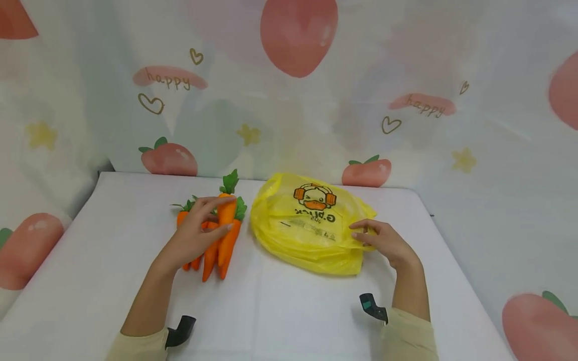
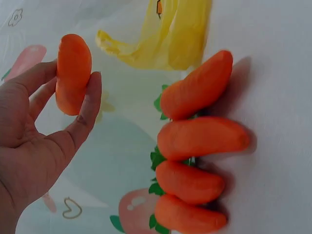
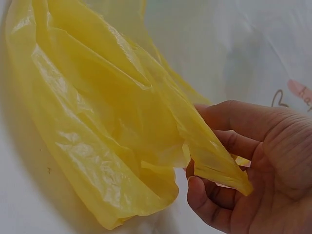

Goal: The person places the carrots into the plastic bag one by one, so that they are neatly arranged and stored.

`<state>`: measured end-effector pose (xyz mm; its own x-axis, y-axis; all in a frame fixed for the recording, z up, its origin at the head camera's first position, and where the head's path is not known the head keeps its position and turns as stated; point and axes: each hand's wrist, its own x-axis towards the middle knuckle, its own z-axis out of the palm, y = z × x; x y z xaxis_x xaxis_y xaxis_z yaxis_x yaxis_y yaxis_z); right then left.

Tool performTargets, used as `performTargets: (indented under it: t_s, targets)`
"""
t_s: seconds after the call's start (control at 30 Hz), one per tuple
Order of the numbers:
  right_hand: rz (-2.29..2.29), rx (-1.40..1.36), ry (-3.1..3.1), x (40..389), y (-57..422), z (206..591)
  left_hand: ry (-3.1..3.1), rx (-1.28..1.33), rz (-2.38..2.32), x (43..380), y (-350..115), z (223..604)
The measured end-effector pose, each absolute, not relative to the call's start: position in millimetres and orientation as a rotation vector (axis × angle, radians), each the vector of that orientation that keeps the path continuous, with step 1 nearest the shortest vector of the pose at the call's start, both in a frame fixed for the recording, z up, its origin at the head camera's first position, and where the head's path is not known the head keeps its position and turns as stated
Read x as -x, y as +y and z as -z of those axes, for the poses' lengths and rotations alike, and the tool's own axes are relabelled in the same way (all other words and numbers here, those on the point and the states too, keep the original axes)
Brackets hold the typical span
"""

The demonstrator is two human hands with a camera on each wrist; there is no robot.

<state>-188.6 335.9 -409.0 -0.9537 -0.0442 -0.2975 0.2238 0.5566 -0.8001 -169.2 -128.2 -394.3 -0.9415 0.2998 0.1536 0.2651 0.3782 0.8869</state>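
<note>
Orange carrot (image 2: 74,73), lifted, is pointing its leafy top away while the left hand (image 1: 195,233) is pinching it. Four other carrots (image 2: 202,139) are lying beside a yellow bag (image 1: 273,215), whose handle the right hand (image 1: 389,244) is gripping. White cloth (image 1: 298,316) is lying beneath.

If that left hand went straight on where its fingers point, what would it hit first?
Probably the yellow bag, beyond the carrot the left hand holds, though another carrot's leaves show between and depth is unclear.
</note>
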Motion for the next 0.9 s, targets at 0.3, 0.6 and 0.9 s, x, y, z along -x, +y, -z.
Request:
performTargets:
  t_s: [0.3,0.6,0.9]
  targets:
    - [1.353,-0.130,2.499,188,336,410,2.545,-0.592,-1.656,170,-107,389]
    - [1.373,-0.124,2.494,190,335,409,2.524,-0.765,-1.640,180,-78,377]
    - [1.390,-0.129,2.480,190,335,410,2.468,-0.780,-1.679,184,-54,378]
